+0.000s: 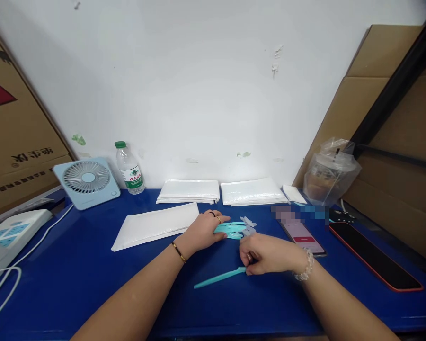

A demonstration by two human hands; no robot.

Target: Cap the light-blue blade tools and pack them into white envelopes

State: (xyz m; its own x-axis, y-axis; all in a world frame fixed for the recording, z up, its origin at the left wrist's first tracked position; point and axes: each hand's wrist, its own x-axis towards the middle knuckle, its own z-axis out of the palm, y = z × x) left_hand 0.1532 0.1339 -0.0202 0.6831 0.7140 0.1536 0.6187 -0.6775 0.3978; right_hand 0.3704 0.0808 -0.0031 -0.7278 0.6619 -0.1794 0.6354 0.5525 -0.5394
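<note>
My left hand (206,229) rests on the blue table (74,279), its fingers laid over a small pile of teal plastic pieces (232,229) with pale grey caps. My right hand (266,255) is closed in a pinch on the end of one long teal plastic stick (220,278), which lies flat on the table and points to the lower left. A white padded envelope (156,225) lies just left of my left hand.
Two stacks of white envelopes (188,191) (252,192) lie by the wall. A small fan (87,182) and a water bottle (129,168) stand at the back left. A phone (303,237), a dark tablet (374,255) and a bagged drink cup (328,173) lie right. Cardboard flanks both sides.
</note>
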